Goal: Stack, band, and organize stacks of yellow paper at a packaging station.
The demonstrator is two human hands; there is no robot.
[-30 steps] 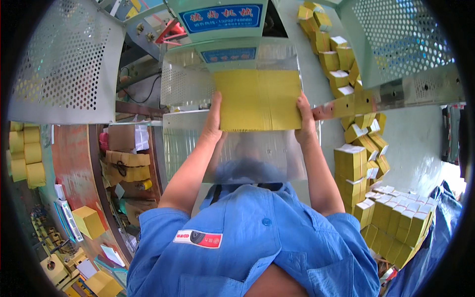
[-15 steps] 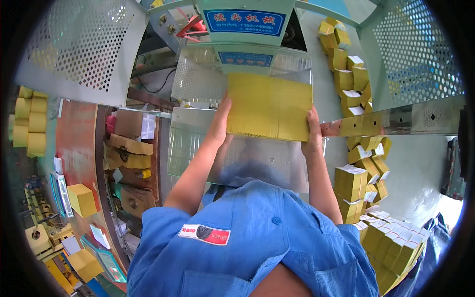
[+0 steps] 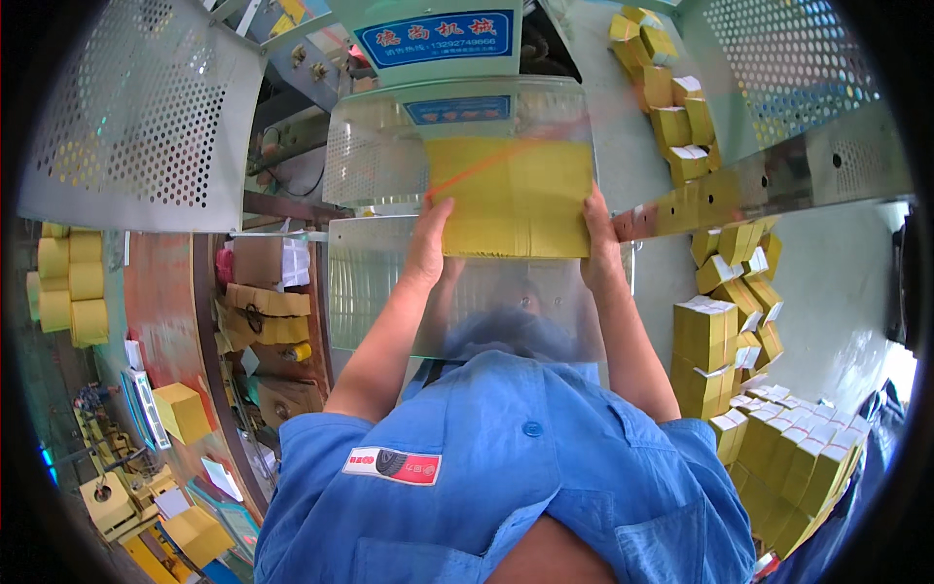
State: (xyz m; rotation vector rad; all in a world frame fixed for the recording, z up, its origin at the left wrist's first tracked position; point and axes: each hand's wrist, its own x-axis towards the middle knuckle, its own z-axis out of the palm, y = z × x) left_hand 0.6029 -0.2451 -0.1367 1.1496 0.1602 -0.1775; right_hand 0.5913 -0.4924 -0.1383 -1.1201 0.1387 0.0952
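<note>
A thick yellow block (image 3: 516,209), which looks like a stack of paper sheets, is held level over a shiny metal machine table (image 3: 379,282). My left hand (image 3: 428,240) presses its left side, thumb toward the top. On the opposite side my right hand (image 3: 600,238) grips the right edge, with the fingers partly hidden beneath. A blurred orange-red strip (image 3: 516,151) slants across the far part of the block, from near my left thumb up to the right. Behind the block stands the machine's pale green housing (image 3: 438,29) with a blue sign.
Perforated metal guards (image 3: 146,117) flank the machine, and a metal bar (image 3: 759,190) juts out at the right. Yellow bundles with white tops (image 3: 798,438) are stacked on the floor to the right. A reddish-brown bench (image 3: 165,302) at the left bears a yellow box (image 3: 182,413).
The block has moved slightly farther away and left in the picture, along with my hands; the whole view has shifted too. The orange-red strip now crosses the block.
</note>
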